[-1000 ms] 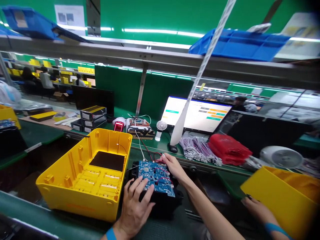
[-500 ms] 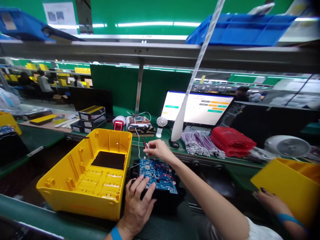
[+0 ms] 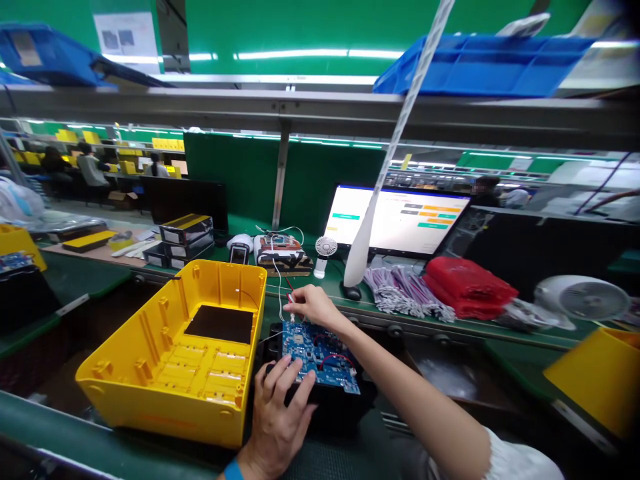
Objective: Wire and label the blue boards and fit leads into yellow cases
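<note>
Fingertips of the right hand [image 3: 311, 305] pinch a small white connector on thin red and white wires [image 3: 291, 299], just above the far edge of the blue circuit board [image 3: 318, 348] seated on a black block [image 3: 335, 407] beside the open yellow plastic housing [image 3: 180, 353]. The left hand [image 3: 279, 419] lies spread, pressing the board's near corner. Limp wires probably tear easily, so hold the plug body; the board looks fragile and is best steadied by its edges.
</note>
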`<state>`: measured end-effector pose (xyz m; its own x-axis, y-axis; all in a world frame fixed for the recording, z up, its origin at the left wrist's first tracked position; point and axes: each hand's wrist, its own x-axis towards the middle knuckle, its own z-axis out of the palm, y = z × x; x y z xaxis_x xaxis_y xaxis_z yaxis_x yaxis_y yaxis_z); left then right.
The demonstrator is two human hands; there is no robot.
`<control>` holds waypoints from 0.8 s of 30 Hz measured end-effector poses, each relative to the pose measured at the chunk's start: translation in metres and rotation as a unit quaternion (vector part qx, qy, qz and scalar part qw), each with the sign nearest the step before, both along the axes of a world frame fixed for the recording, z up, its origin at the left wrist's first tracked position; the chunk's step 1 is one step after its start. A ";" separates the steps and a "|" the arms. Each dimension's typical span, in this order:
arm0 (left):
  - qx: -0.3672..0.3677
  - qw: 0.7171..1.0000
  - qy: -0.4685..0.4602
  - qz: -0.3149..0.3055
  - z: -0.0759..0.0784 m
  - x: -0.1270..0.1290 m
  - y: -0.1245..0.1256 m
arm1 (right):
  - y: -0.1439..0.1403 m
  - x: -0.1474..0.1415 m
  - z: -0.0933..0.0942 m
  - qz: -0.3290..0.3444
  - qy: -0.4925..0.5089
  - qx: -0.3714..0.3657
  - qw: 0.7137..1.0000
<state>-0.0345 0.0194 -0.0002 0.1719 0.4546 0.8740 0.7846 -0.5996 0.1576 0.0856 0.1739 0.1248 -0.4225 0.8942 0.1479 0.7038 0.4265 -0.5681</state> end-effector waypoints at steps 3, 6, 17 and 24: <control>0.001 1.000 0.000 0.000 -0.001 0.000 0.000 | 0.002 0.000 -0.001 0.015 0.000 -0.005 1.000; 0.005 1.000 -0.005 -0.004 -0.002 0.001 0.000 | 0.003 0.001 0.000 0.037 0.003 -0.022 0.999; 0.002 1.000 -0.002 -0.013 -0.004 0.001 0.004 | 0.002 0.002 -0.002 0.080 0.032 -0.065 0.994; -0.010 1.000 0.008 -0.026 -0.005 -0.001 0.003 | -0.003 0.000 0.002 0.053 -0.010 -0.039 0.998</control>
<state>-0.0359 0.0226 -0.0052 0.2095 0.4615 0.8620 0.7555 -0.6361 0.1570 0.0855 0.1708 0.1269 -0.5180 0.8525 0.0698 0.6680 0.4541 -0.5896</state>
